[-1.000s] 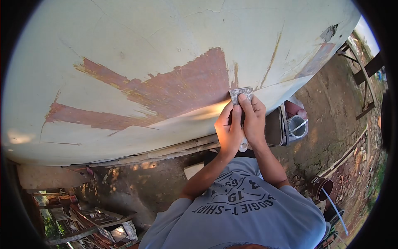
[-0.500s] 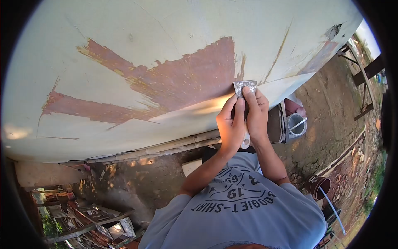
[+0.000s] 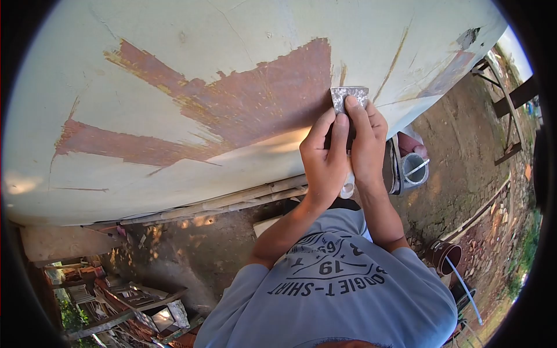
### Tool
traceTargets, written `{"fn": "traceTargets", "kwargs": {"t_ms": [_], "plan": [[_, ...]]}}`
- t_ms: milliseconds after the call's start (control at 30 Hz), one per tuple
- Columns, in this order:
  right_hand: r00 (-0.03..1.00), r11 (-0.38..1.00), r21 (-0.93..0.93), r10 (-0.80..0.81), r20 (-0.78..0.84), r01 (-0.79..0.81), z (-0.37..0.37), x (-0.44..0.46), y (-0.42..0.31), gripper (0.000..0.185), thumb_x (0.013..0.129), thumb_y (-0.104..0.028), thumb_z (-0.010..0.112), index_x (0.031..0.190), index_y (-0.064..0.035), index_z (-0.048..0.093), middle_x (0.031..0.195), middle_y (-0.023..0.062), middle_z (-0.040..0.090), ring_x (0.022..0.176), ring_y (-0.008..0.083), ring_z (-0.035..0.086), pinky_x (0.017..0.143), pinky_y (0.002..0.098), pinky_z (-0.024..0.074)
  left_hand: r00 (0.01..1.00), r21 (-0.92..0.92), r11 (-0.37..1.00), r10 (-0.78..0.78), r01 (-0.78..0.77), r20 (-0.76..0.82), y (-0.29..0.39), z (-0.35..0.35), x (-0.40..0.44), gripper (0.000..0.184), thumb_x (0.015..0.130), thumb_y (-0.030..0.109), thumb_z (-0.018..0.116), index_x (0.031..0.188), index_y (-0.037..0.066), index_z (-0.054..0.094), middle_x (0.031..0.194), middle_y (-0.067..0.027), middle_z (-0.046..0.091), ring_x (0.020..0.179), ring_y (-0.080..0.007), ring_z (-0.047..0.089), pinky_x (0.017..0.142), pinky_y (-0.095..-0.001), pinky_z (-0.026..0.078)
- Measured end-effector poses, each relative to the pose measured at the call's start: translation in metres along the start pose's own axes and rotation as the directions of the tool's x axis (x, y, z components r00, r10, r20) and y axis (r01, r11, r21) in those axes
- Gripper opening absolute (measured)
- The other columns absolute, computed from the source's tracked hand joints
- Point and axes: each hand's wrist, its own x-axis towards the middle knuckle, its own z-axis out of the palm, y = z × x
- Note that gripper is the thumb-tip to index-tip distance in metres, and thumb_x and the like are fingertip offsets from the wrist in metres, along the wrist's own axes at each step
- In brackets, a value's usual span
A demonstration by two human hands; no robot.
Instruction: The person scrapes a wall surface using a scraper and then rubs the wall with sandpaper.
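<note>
Both hands are wrapped around a paint scraper with a wide, speckled metal blade (image 3: 341, 94) and a pale handle end (image 3: 347, 190) that has a hole in it. My left hand (image 3: 324, 152) closes on it from the left, thumb pointing up. From the right, my right hand (image 3: 368, 142) grips it, with its thumb laid on the blade. The blade's edge lies against a pale painted surface (image 3: 232, 35), just right of a large bare reddish-brown patch (image 3: 267, 93) with ragged yellowish edges. My fingers hide most of the handle.
Bamboo poles (image 3: 220, 203) run along the surface's lower edge. On the ground to the right stand a grey bucket (image 3: 419, 180) with a stick in it and a brown bucket (image 3: 435, 253) with a blue rod. Scrap wood (image 3: 127, 310) is piled at lower left.
Both hands and the scraper have moved up the pale surface and slightly right. The grip on the scraper looks the same.
</note>
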Motion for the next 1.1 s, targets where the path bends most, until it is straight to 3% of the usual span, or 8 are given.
{"fn": "traceTargets", "kwargs": {"t_ms": [200,267,300,433,633,767,800,1100], "plan": [[0.998,1.000,-0.023,0.012,-0.065,-0.014,-0.001,0.002,0.011,0.021,0.102,-0.018,0.056,0.091,-0.0041,0.066,0.077,-0.0048,0.062,0.065,0.0000,0.050,0.055,0.0186,0.0392,0.998,0.048,0.997,0.062,-0.061,-0.011,-0.015,-0.002,0.000,0.022,0.101,0.012,0.058,0.113,-0.005,0.064,0.086,-0.0033,0.065,0.079,-0.0047,0.051,0.069,-0.0219,0.045],[1.000,1.000,-0.008,-0.010,-0.019,0.010,0.004,0.004,-0.005,0.021,0.102,-0.018,0.056,0.091,-0.0042,0.066,0.077,-0.0048,0.062,0.065,0.0000,0.050,0.055,0.0186,0.0395,0.999,-0.006,1.000,-0.029,0.030,0.021,0.006,0.000,0.002,0.022,0.101,0.013,0.058,0.113,-0.005,0.064,0.086,-0.0036,0.065,0.079,-0.0046,0.051,0.069,-0.0215,0.045],[0.999,0.999,0.001,-0.034,0.007,0.033,0.005,0.005,-0.010,0.021,0.102,-0.018,0.056,0.091,-0.0042,0.066,0.077,-0.0048,0.062,0.065,-0.0001,0.050,0.055,0.0186,0.0397,0.998,-0.010,0.999,0.041,-0.041,0.047,0.008,0.001,0.005,0.026,0.103,0.013,0.054,0.120,-0.006,0.063,0.087,0.0039,0.061,0.075,-0.0002,0.047,0.062,-0.0174,0.041],[0.997,1.000,-0.018,-0.015,-0.079,0.013,0.000,0.001,0.013,0.022,0.102,-0.019,0.055,0.088,-0.0043,0.065,0.076,-0.0049,0.060,0.065,0.0001,0.049,0.055,0.0189,0.0393,1.000,0.018,1.000,0.015,-0.015,0.004,-0.017,-0.004,-0.003,0.022,0.101,0.013,0.058,0.114,-0.005,0.064,0.090,-0.0047,0.066,0.081,-0.0062,0.054,0.070,-0.0213,0.045],[0.998,0.998,-0.006,-0.057,-0.014,0.057,0.010,0.007,-0.015,0.022,0.101,-0.019,0.056,0.088,-0.0046,0.064,0.075,-0.0052,0.059,0.066,-0.0004,0.048,0.055,0.0192,0.0380,0.994,-0.018,0.997,0.083,-0.081,0.073,0.017,0.004,0.012,0.025,0.103,0.014,0.054,0.116,-0.005,0.064,0.087,0.0029,0.061,0.076,-0.0009,0.047,0.064,-0.0185,0.041],[0.998,0.998,-0.057,-0.026,-0.060,0.023,0.003,0.002,0.001,0.021,0.101,-0.020,0.056,0.088,-0.0053,0.064,0.075,-0.0050,0.060,0.063,-0.0002,0.047,0.053,0.0190,0.0374,0.996,0.063,0.994,0.093,-0.094,0.016,-0.007,0.000,0.000,0.025,0.103,0.014,0.054,0.116,-0.005,0.064,0.090,0.0023,0.062,0.077,-0.0010,0.048,0.064,-0.0183,0.041],[0.997,0.998,-0.056,-0.020,-0.072,0.016,0.003,0.001,0.005,0.021,0.101,-0.020,0.056,0.088,-0.0055,0.064,0.075,-0.0050,0.060,0.062,-0.0002,0.047,0.053,0.0190,0.0374,0.998,0.069,0.996,0.055,-0.054,-0.004,-0.008,-0.002,-0.001,0.021,0.101,0.012,0.058,0.111,-0.005,0.065,0.084,-0.0041,0.065,0.079,-0.0058,0.052,0.068,-0.0225,0.045],[0.999,1.000,-0.007,0.002,-0.055,-0.003,0.003,0.002,0.003,0.021,0.102,-0.018,0.055,0.088,-0.0052,0.065,0.076,-0.0040,0.062,0.065,0.0008,0.050,0.054,0.0191,0.0395,0.998,0.075,0.996,0.049,-0.052,0.031,-0.008,-0.003,-0.002,0.026,0.103,0.014,0.054,0.118,-0.005,0.064,0.088,0.0031,0.061,0.077,-0.0014,0.047,0.063,-0.0186,0.040]]}}
